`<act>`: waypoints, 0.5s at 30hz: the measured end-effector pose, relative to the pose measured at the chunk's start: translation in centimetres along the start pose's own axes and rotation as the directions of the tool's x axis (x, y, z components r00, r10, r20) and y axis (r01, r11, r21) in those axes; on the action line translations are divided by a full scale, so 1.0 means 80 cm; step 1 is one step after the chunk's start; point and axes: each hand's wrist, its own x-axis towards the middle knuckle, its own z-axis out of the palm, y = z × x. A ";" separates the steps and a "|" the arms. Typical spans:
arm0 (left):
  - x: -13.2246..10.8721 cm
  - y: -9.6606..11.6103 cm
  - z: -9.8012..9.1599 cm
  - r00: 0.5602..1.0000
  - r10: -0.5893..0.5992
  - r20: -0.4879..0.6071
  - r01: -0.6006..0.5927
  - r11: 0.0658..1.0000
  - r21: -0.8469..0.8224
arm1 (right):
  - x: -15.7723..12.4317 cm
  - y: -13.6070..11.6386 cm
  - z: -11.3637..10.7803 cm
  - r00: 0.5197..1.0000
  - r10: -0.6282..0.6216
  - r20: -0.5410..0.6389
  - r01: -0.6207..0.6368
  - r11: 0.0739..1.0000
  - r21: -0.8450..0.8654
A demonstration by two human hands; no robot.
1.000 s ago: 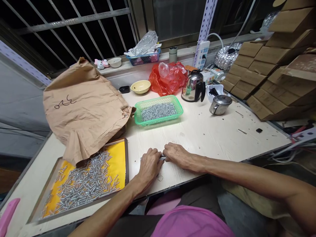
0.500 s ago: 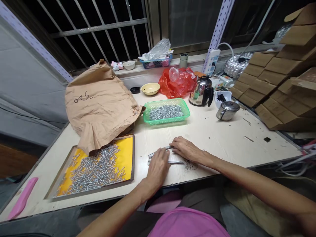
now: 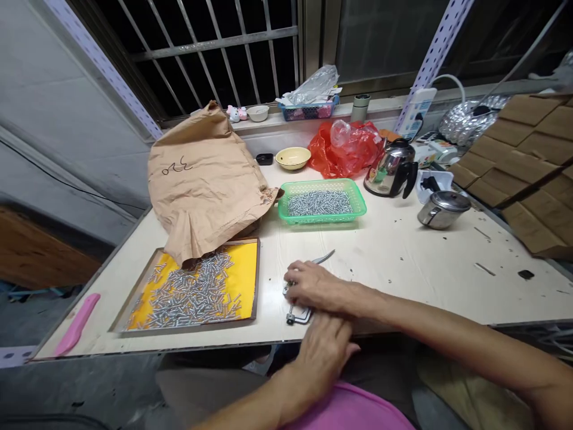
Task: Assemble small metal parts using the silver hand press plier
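A metal, plier-like hand tool (image 3: 323, 257) lies on the table close to the front edge. One curved grey handle points away to the right, and a small spring and a bent metal loop show at its near end. My right hand (image 3: 329, 291) is over the middle of it, fingers curled round it and covering most of it. Just below, my left hand (image 3: 326, 341) reaches up from the table edge, its thumb apart and its fingertips hidden beneath my right hand. To the left, a shallow tray (image 3: 258, 278) with a yellow bottom holds many small metal pins (image 3: 197, 292).
A brown paper bag (image 3: 206, 179) leans over the tray. Behind stand a green basket (image 3: 322, 220) of metal pins, a red plastic bag (image 3: 329, 152), a kettle (image 3: 390, 170) and a lidded metal pot (image 3: 441, 214). A pink-handled object (image 3: 77, 325) lies at left; cardboard boxes (image 3: 523, 167) are stacked right.
The tool has turned, its handle now slanting away. My right hand has moved over it, and my left hand has dropped back toward the table edge. The view has shifted right to left.
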 end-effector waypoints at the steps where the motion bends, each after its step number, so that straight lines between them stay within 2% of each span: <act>1: -0.009 0.004 -0.007 1.000 0.029 -0.010 -0.029 0.999 -0.014 | 0.004 -0.010 0.003 0.998 -0.058 0.013 0.058 0.998 -0.002; 3: -0.028 0.004 -0.027 0.996 0.044 -0.073 -0.043 0.999 0.007 | 0.009 -0.025 0.011 0.991 -0.127 0.029 0.127 0.992 -0.001; 5: -0.046 -0.013 -0.057 0.986 -0.027 -0.167 0.045 0.994 0.103 | 0.010 -0.032 0.020 0.988 -0.152 0.015 0.152 0.988 0.019; 7: -0.062 -0.042 -0.091 0.954 -0.198 -0.224 0.252 0.937 0.241 | 0.011 -0.034 0.026 0.991 -0.127 -0.052 0.130 0.990 0.057; 9: -0.073 -0.076 -0.120 0.887 -0.369 -0.276 0.454 0.809 0.375 | 0.014 -0.032 0.024 0.983 -0.066 -0.172 0.086 0.990 0.110; 10: -0.078 -0.093 -0.131 0.863 -0.428 -0.269 0.505 0.752 0.424 | 0.017 -0.029 0.019 0.969 -0.027 -0.244 0.061 0.990 0.131; 13: -0.087 -0.130 -0.144 0.823 -0.540 -0.177 0.544 0.659 0.521 | 0.029 -0.007 -0.013 0.880 0.119 -0.460 -0.080 0.991 0.104; 15: -0.089 -0.145 -0.142 0.810 -0.577 -0.106 0.533 0.648 0.545 | 0.036 0.011 -0.042 0.768 0.219 -0.601 -0.274 0.962 0.000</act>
